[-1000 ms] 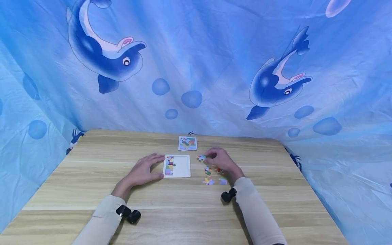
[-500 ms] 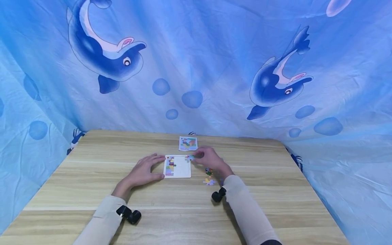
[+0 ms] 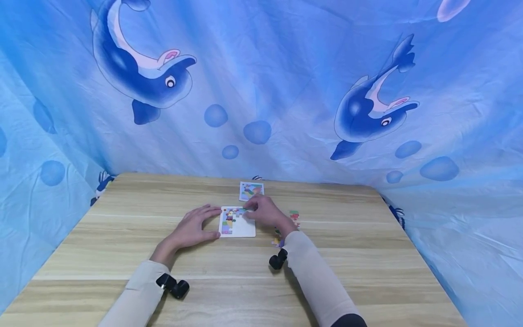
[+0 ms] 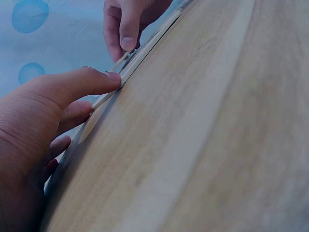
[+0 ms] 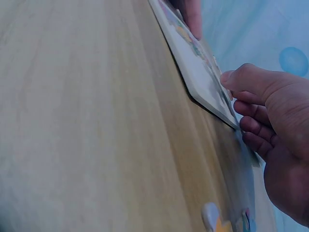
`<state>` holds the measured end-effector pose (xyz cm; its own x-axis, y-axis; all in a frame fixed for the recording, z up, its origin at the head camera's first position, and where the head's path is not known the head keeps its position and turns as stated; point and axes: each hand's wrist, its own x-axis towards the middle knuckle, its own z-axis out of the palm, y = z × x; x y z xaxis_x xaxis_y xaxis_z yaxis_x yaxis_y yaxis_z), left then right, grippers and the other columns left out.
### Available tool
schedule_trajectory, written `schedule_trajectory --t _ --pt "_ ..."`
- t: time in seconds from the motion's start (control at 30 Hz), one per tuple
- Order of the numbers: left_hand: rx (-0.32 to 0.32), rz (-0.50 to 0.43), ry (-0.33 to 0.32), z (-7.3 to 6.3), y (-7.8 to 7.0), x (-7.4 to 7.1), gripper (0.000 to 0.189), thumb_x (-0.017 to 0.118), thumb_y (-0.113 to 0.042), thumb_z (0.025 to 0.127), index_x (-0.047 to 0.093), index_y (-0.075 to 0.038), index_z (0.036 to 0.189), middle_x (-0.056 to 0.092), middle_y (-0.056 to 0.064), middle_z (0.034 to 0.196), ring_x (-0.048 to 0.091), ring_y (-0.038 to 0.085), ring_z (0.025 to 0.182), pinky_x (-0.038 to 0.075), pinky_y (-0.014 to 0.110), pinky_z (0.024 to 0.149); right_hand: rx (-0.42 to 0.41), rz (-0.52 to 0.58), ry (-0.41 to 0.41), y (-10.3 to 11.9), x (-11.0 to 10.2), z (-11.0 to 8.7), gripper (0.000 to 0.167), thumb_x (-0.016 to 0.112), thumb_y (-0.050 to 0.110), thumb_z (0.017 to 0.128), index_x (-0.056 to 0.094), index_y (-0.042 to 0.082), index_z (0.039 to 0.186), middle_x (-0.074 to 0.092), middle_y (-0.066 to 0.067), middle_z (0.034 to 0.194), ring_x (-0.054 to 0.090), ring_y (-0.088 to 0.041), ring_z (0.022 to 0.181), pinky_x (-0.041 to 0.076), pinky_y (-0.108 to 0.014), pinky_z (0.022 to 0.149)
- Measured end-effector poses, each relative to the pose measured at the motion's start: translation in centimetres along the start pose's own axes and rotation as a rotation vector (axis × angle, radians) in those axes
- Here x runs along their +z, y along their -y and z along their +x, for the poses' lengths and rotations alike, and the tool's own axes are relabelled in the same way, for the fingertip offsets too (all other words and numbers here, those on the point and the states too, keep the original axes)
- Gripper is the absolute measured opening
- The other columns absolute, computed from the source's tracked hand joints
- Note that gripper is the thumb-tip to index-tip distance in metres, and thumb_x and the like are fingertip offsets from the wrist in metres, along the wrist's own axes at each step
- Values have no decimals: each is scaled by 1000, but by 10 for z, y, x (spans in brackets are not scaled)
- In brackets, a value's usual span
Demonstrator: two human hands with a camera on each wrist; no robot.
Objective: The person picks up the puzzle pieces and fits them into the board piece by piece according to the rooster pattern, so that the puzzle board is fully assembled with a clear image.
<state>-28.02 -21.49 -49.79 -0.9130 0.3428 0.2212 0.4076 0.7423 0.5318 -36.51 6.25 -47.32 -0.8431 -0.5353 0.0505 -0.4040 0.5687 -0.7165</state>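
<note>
A white-framed jigsaw puzzle board [image 3: 244, 230] lies flat on the wooden table, its left column filled with colourful pieces. My left hand [image 3: 191, 230] holds the board at its left side, thumb by the lower corner and index finger by the upper one. Over the board's upper right, my right hand [image 3: 266, 213] pinches a puzzle piece [image 3: 239, 212] between thumb and fingers, close to the top row. Those fingers hide part of the piece. In the right wrist view, the thumb [image 5: 229, 77] reaches right to the board's far side.
Behind the board lies a small picture card [image 3: 246, 187], partly covered by the right hand. Several loose puzzle pieces [image 3: 294, 215] lie to the right, some hidden under the right wrist. A blue dolphin-print curtain [image 3: 286, 91] hangs beyond the table's back edge.
My right hand has carried the puzzle piece leftward, from the loose pieces onto the board's upper part. The left hand has stayed at the board's left side.
</note>
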Motion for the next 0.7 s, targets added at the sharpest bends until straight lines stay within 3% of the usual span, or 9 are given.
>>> schedule_trajectory --t 0.23,0.7 --pt "-8 -15 13 2 1 1 75 78 -42 84 56 -14 149 51 13 158 35 44 152 25 70 121 -17 -38 -13 4 7 4 26 78 21 92 78 10 115 70 -3 116 62 -16 102 55 -35 93" --pt "-11 -22 15 2 2 0 75 78 -42 84 55 -14 149 50 12 159 35 44 153 24 71 121 -33 -82 -21 4 11 7 25 78 21 92 78 11 115 70 -3 115 65 -18 106 57 -36 96"
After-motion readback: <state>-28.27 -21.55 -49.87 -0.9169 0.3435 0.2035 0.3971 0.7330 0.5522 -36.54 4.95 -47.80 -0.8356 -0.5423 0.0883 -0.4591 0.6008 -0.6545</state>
